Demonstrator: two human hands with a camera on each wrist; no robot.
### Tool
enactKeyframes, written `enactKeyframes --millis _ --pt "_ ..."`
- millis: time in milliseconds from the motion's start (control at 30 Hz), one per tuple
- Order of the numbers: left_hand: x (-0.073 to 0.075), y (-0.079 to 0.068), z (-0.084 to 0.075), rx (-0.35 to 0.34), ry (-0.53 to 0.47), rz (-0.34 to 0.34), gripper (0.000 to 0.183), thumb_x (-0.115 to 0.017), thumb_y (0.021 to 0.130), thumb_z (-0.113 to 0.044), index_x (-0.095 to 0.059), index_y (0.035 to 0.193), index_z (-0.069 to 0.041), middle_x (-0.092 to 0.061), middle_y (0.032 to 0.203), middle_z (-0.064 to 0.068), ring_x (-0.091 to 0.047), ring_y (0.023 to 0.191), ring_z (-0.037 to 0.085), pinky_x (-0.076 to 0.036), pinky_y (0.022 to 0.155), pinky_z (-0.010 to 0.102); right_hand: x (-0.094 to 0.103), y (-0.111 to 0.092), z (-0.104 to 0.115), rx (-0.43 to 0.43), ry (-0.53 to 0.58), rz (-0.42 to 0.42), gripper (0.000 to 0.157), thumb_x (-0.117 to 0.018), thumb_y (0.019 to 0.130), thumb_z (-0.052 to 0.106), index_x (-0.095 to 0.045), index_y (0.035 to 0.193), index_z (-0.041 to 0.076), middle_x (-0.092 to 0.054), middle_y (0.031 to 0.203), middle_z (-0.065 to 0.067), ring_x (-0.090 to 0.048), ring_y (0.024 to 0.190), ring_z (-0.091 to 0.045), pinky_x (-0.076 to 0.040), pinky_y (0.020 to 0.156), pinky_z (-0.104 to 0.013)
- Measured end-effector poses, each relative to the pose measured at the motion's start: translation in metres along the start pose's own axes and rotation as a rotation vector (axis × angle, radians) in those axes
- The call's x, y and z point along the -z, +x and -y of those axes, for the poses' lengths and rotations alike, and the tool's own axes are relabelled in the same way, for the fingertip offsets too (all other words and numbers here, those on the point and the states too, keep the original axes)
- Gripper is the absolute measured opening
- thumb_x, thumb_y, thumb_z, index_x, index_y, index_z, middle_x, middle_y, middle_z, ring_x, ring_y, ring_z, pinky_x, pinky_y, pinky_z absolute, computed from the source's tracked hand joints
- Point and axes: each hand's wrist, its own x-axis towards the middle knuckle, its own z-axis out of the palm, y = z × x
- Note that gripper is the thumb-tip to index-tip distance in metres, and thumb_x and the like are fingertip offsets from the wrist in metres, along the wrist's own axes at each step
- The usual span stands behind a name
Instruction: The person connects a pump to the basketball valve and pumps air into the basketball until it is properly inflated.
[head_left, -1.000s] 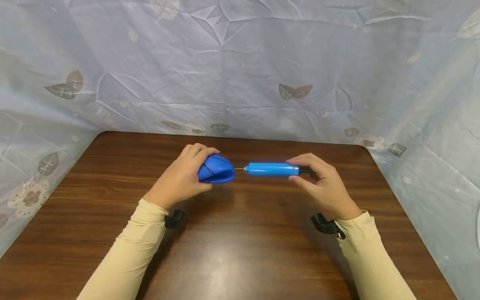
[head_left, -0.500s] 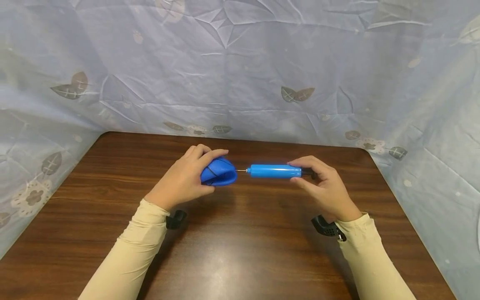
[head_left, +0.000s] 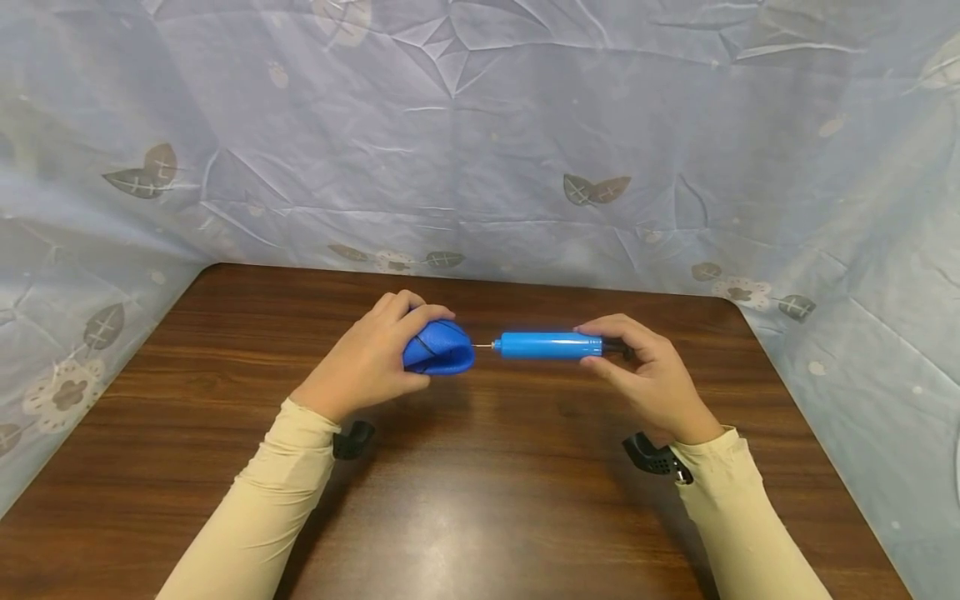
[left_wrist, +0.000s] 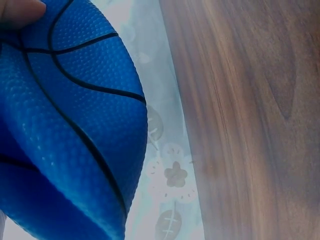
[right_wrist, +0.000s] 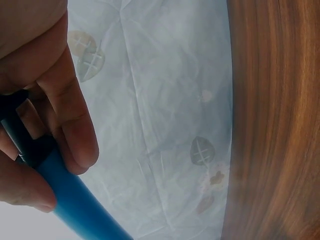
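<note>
A deflated blue ball [head_left: 438, 348] with black lines, folded in on itself, is gripped by my left hand [head_left: 378, 354]. Its pebbled skin and deep crease fill the left side of the left wrist view. My right hand [head_left: 648, 367] holds a blue hand pump [head_left: 549, 345] by its rear end, thumb and fingers on either side of the barrel. From the pump's front a thin metal needle [head_left: 482, 346] reaches to the ball's right side; whether its tip is inside I cannot tell. The black pump handle [right_wrist: 17, 132] lies within the right palm in the right wrist view.
Both hands are above a dark brown wooden table [head_left: 480, 467]. A pale blue curtain [head_left: 510, 150] with leaf and flower prints hangs behind the table and along its sides. Black wrist cameras [head_left: 352, 439] sit at both cuffs.
The ball, pump and both hands appear slightly further right and lower, along with a small shift of the whole view. My left index finger has lifted briefly and come back down on the ball.
</note>
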Motion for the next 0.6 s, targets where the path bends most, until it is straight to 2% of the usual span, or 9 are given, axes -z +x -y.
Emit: enactKeyframes --millis 367,600 --pt "0.0008 0.0006 -0.0049 -0.020 -0.011 -0.004 0.073 -0.087 0.073 -0.018 -0.057 0.140 -0.023 -0.054 0.125 0.004 -0.050 0.116 0.024 -0.054 0.093 0.046 0.0010 -0.0012 0.0029 0.000 0.024 0.002 0.045 -0.075 0.085 -0.017 -0.070 0.123 0.005 -0.069 0.120 -0.008 -0.064 0.105 -0.011 -0.054 0.080 -0.017" --pt "0.0008 -0.0001 -0.0069 -0.046 -0.005 -0.037 0.072 -0.087 0.072 -0.017 -0.059 0.138 -0.022 -0.055 0.123 0.004 -0.051 0.115 0.025 -0.053 0.093 0.045 -0.0005 -0.0020 0.0023 0.000 0.037 0.012 0.043 -0.075 0.086 -0.015 -0.071 0.124 0.005 -0.069 0.120 -0.008 -0.063 0.106 -0.012 -0.055 0.083 -0.018"
